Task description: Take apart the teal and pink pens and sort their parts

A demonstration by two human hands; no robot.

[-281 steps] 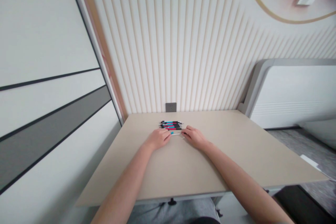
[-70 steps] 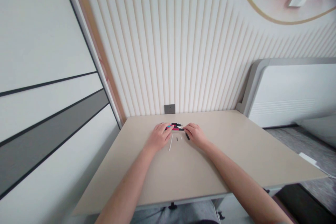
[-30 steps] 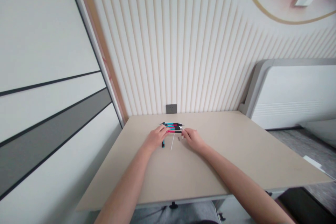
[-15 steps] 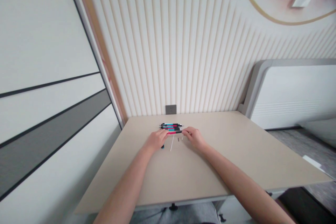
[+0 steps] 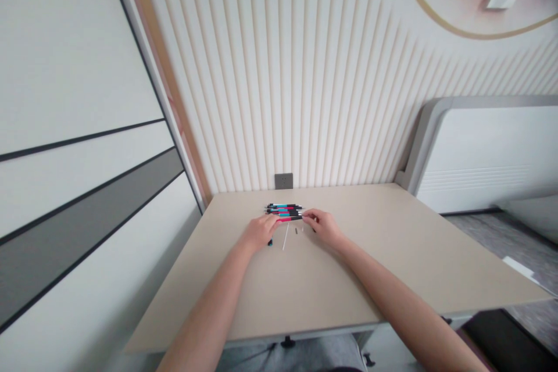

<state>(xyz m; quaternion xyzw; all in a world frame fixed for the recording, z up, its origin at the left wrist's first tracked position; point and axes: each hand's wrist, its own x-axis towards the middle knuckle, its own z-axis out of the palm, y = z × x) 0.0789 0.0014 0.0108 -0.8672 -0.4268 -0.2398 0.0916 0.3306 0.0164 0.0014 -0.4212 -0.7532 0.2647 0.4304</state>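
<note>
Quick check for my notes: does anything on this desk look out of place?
Yes: a thin white tube lies loose on the desk, below the row of pens, with a tiny dark piece beside it. Between the left hand and right hand, they look like stray pen parts.

tiny desk parts (image 5: 296,231) too small to identify

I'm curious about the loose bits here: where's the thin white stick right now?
In the head view, the thin white stick lies on the table just below the pens, between the left hand and the right hand, nearer the left.
</note>
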